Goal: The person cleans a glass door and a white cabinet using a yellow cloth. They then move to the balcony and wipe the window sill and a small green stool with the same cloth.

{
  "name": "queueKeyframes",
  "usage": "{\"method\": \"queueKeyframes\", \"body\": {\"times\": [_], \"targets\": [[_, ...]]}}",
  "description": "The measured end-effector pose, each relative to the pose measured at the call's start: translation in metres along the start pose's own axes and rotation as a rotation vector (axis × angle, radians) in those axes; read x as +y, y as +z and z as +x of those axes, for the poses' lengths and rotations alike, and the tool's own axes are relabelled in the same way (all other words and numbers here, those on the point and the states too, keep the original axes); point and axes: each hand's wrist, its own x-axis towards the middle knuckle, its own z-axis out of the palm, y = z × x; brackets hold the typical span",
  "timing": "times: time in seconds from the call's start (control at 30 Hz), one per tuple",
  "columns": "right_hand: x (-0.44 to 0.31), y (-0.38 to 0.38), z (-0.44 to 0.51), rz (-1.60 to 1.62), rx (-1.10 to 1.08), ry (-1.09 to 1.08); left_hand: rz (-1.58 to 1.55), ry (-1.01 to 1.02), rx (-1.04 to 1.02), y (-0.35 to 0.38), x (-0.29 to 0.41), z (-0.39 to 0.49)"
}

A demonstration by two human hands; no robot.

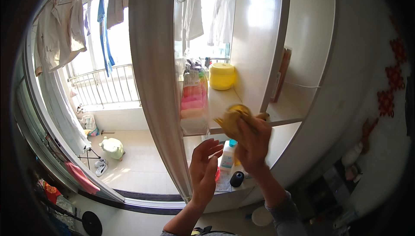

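Bunched in my right hand [254, 143] is a yellow-brown cloth [238, 116], slightly blurred, held up in front of the shelf edge. My left hand [205, 168] is raised beside it with curled, parted fingers and nothing in them. Behind the hands, on the lower shelf, stand a white bottle with a blue cap [228, 155] and a dark cylindrical object [237, 179]. On the shelf above, a clear pack of colored rolled items [194, 103] lies left of a round yellow container [222, 76].
A tall cabinet side panel [155, 74] rises at the left of the shelves. Flat reddish items [281, 75] lean in the right compartment. Beyond a sliding-door track [155, 203] are a green animal-shaped stool [112, 147], sneakers [101, 167] and hanging clothes [61, 35]. Red knot decorations [390, 77] hang at right.
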Motion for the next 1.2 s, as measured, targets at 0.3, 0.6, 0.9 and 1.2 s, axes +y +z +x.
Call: {"method": "queueKeyframes", "body": {"times": [0.3, 0.6, 0.9, 1.2], "targets": [[-0.016, -0.021, 0.029, 0.164, 0.053, -0.014, 0.103, 0.132, -0.002, 0.006, 0.014, -0.001], [0.053, -0.024, 0.135, -0.162, 0.141, -0.256, 0.123, 0.414, -0.165, 0.085, 0.018, 0.079], [0.048, -0.024, 0.189, -0.339, 0.059, -0.374, 0.169, 0.302, -0.177, 0.099, 0.016, 0.09], [0.047, -0.026, 0.355, -1.325, 0.078, -0.461, 0.114, 0.306, -0.155, 0.091, -0.015, 0.085]]}}
